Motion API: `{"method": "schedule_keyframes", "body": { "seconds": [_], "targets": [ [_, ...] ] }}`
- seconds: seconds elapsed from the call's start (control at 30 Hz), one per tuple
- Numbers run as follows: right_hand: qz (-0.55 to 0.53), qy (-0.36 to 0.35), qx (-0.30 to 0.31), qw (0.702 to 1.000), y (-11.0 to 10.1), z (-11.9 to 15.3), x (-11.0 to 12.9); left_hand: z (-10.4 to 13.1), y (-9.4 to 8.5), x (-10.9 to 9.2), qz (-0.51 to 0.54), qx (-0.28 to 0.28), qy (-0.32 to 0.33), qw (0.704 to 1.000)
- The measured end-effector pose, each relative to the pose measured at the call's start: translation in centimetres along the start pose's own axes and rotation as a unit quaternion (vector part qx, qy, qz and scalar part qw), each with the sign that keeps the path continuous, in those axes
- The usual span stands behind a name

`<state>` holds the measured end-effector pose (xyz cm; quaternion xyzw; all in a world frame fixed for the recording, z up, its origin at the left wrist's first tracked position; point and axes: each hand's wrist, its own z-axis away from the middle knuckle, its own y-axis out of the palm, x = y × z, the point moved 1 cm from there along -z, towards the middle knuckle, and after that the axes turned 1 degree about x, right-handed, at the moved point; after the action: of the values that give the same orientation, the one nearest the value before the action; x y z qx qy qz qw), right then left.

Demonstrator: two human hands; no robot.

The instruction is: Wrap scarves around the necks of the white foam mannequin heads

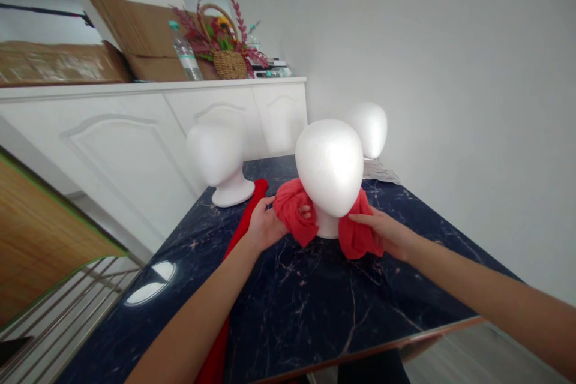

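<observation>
A white foam head stands upright on a dark blue marbled table. Around its neck lies a coral-red cloth, bunched on both sides, with the front of the neck bare. My left hand grips the left bunch, its fingertips showing through a fold. On the other side my right hand holds the right bunch, thumb on top and the other fingers mostly hidden. A darker red cloth runs lengthwise along the table, passing under my left forearm.
Another foam head stands at the left and one more behind at the right, near crumpled plastic. White cabinets beyond hold cardboard boxes, a bottle and a flower basket. A metal rack is at lower left.
</observation>
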<state>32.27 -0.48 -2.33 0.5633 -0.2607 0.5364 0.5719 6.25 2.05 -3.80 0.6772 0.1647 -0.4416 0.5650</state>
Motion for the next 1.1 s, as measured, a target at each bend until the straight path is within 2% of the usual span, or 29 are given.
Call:
{"method": "schedule_keyframes", "body": {
  "seconds": [0.1, 0.23, 0.33, 0.47, 0.57, 0.63, 0.8, 0.9, 0.97, 1.1],
  "targets": [
    [-0.081, -0.048, -0.046, 0.995, 1.4, -1.0, -2.6, 0.0, 0.4, 0.5, -0.032, -0.018, -0.023, 0.999],
    [-0.124, -0.111, -0.118, 0.979, 1.8, -2.7, -5.1, -0.3, 1.5, 2.1, -0.124, -0.05, -0.023, 0.991],
    [-0.095, -0.165, -0.1, 0.977, 1.8, -3.5, -6.0, -0.4, 2.4, 3.5, -0.213, -0.054, -0.012, 0.976],
    [0.01, -0.205, -0.073, 0.976, 1.6, -3.7, -6.3, -0.8, 3.1, 4.2, -0.365, -0.078, -0.012, 0.928],
    [0.078, -0.213, -0.083, 0.97, 1.3, -3.5, -5.9, -1.4, 3.2, 3.7, -0.462, -0.108, 0.042, 0.879],
    [0.118, -0.212, -0.09, 0.966, 0.9, -3.1, -5.5, -1.6, 3.2, 3.3, -0.496, -0.119, 0.07, 0.857],
    [0.166, -0.238, -0.101, 0.952, 0.5, -2.5, -4.7, -1.6, 3.8, 3.9, -0.521, -0.083, 0.058, 0.848],
    [0.115, -0.218, -0.054, 0.968, 1.2, -2.5, -4.8, -1.7, 4.2, 4.6, -0.54, -0.085, 0.045, 0.836],
    [0.045, -0.17, -0.016, 0.984, 1.7, -2.5, -4.9, -1.9, 4.4, 4.9, -0.55, -0.094, 0.051, 0.828],
    [-0.049, -0.069, 0.005, 0.996, 2.2, -2.0, -4.7, -2.1, 4.5, 5.5, -0.545, -0.098, 0.059, 0.83]
  ]
}}
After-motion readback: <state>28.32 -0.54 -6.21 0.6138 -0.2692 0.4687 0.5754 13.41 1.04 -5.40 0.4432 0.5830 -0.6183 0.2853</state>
